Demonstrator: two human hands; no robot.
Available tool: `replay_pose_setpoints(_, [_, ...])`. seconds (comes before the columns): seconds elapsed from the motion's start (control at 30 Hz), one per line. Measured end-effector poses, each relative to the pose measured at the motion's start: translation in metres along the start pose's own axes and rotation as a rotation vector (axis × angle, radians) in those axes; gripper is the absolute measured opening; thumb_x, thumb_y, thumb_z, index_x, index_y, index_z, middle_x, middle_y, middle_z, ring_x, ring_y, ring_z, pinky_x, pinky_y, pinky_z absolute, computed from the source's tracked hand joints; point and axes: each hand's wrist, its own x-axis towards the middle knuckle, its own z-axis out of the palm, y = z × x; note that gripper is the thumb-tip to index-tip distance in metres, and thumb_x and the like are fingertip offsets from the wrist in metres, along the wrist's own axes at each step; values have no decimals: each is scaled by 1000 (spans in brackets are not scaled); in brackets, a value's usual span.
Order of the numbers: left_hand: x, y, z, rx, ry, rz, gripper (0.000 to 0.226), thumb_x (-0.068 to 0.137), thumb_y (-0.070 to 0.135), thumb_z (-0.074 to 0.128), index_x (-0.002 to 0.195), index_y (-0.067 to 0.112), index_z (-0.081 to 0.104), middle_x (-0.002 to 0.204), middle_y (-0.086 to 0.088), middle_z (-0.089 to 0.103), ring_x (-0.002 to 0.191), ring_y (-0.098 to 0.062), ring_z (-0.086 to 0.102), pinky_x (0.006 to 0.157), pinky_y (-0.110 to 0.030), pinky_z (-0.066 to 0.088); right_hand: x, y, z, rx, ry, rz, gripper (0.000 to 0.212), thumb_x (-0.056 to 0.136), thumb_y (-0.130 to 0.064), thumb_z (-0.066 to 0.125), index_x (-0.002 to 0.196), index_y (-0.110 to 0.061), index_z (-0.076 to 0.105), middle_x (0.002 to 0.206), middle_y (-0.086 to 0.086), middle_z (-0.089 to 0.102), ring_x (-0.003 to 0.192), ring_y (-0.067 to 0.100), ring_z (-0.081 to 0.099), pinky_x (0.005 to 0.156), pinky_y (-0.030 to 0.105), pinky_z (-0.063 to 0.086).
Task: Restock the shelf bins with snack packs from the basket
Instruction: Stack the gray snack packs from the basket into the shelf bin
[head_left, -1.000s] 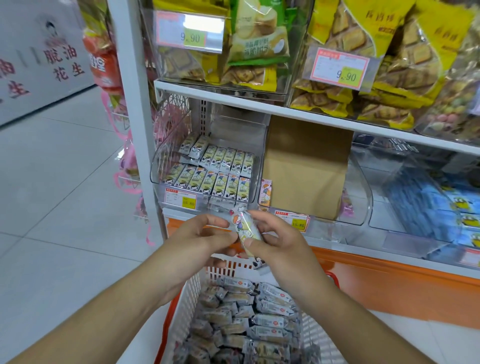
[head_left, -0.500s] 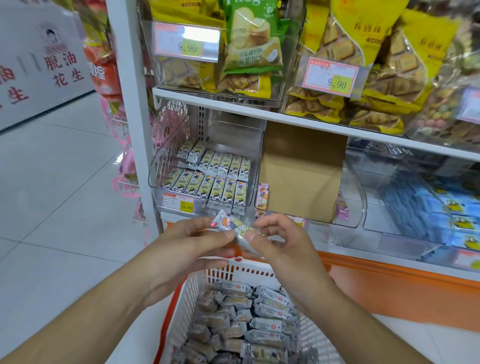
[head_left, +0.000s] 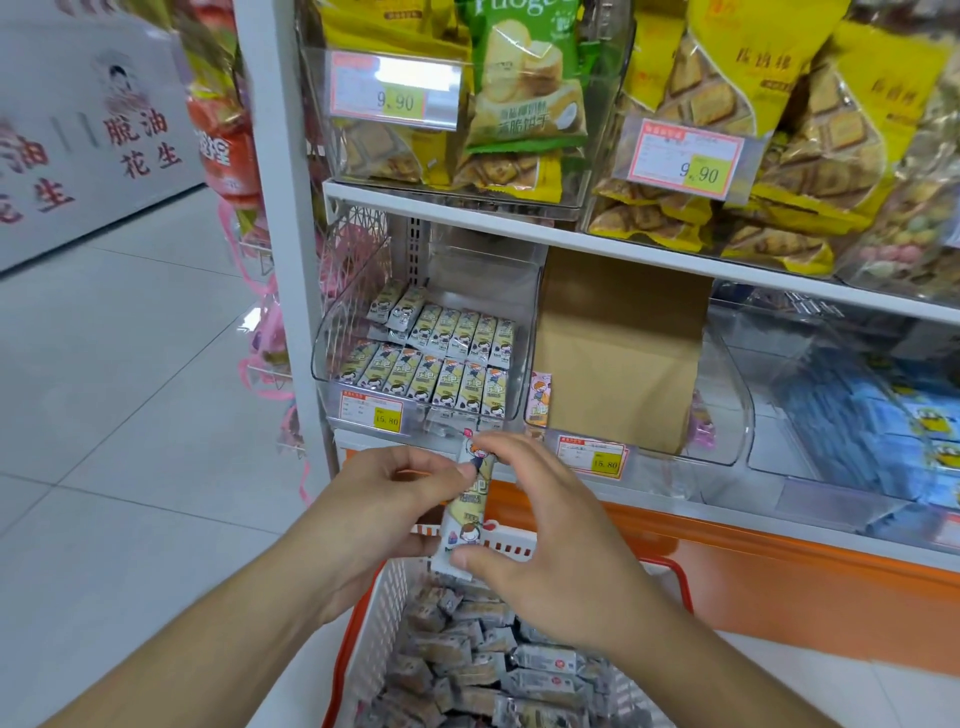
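One snack pack (head_left: 468, 506) is between our two hands, stood nearly upright just above the basket (head_left: 387, 592) and just below the front lip of the clear shelf bin (head_left: 332, 338); our left hand (head_left: 387, 512) pinches its upper part between thumb and curled fingers, and our right hand (head_left: 540, 525) clamps it end to end, fingertips at the top, thumb at the bottom. We judge we are squaring the pack up before placing it; the next move calls for lifting it over the bin's lip and laying it flat in line with the two rows of matching packs (head_left: 441, 358) inside, printed face up like them. We cannot read the pack's small print, the basket's packs (head_left: 467, 670) are blurred and cut off by the bottom edge, and a brown cardboard sheet (head_left: 618, 353) hides most of the neighbouring bin, where only slivers of pink packs show
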Motion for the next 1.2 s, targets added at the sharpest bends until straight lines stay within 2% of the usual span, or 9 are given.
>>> replay_pose_setpoints(0.1, [4, 2, -5, 4, -10, 12, 34, 90, 36, 77, 111, 10, 72, 102, -14, 78, 87, -23, 76, 75, -36, 60, 3, -5, -4, 19, -3, 44, 84, 86, -51, 80, 149, -61, 26, 153, -42, 25, 142, -10, 28, 118, 27, 30])
replay_pose_setpoints(0.2, [20, 16, -26, 341, 115, 234, 26, 99, 46, 62, 118, 30, 68, 117, 12, 73, 107, -10, 71, 98, -39, 55, 25, -12, -16, 26, 40, 67, 82, 84, -54, 82, 146, -62, 29, 150, -40, 33, 137, -5, 37, 114, 31, 36])
replay_pose_setpoints(0.33, [55, 24, -78, 1093, 163, 526, 66, 100, 68, 23, 158, 38, 31, 161, 22, 31, 149, -2, 27, 122, -26, 21, 104, -7, -25, -30, 130, 66, 83, 81, -54, 84, 149, -46, 37, 148, -19, 49, 132, 8, 51, 109, 39, 48])
replay_pose_setpoints(0.47, [81, 8, -101, 1326, 96, 373, 100, 78, 80, -13, 165, 36, 9, 171, 19, 7, 156, -1, -4, 128, -33, -3, 206, 8, -20, -69, 77, 131, 81, 83, -50, 84, 147, -27, 40, 143, -3, 55, 123, 16, 58, 101, 35, 51])
replay_pose_setpoints(0.57, [83, 6, -100, 1319, 100, 346, 104, 74, 82, -15, 165, 35, 7, 171, 20, 4, 156, 0, -8, 129, -35, -3, 265, 15, -12, -151, 63, 180, 66, 86, -41, 84, 134, -17, 46, 105, 0, 66, 78, 14, 66, 56, 26, 51])
replay_pose_setpoints(0.63, [84, 7, -102, 1303, 86, 333, 101, 77, 82, -14, 165, 36, 5, 170, 20, 2, 155, 0, -10, 129, -35, -4, 293, 19, -5, -182, 31, 197, 74, 87, -42, 83, 144, -15, 43, 106, 1, 66, 72, 14, 65, 46, 26, 44])
replay_pose_setpoints(0.87, [81, 14, -100, 1304, 63, 288, 71, 100, 69, 10, 164, 37, 3, 170, 22, 0, 155, 0, -13, 128, -34, -8, 327, 32, 8, -220, -35, 158, 85, 96, -31, 75, 164, -19, 25, 159, 11, 45, 127, 28, 54, 87, 24, 42])
replay_pose_setpoints(1.0, [81, 14, -98, 1306, 66, 297, 70, 101, 67, 10, 163, 37, 4, 170, 21, 2, 155, -2, -12, 128, -36, -7, 323, 30, 7, -243, -88, 141, 86, 103, -28, 65, 168, -21, 9, 166, 11, 35, 99, 21, 63, 68, 23, 50])
replay_pose_setpoints(1.2, [74, 17, -90, 1208, 122, 428, 64, 104, 61, 22, 163, 37, 16, 169, 21, 13, 155, 0, 0, 126, -25, -2, 292, 17, -3, -233, -23, 144, 82, 100, -34, 66, 166, -26, 18, 159, 11, 47, 105, 21, 70, 78, 29, 54])
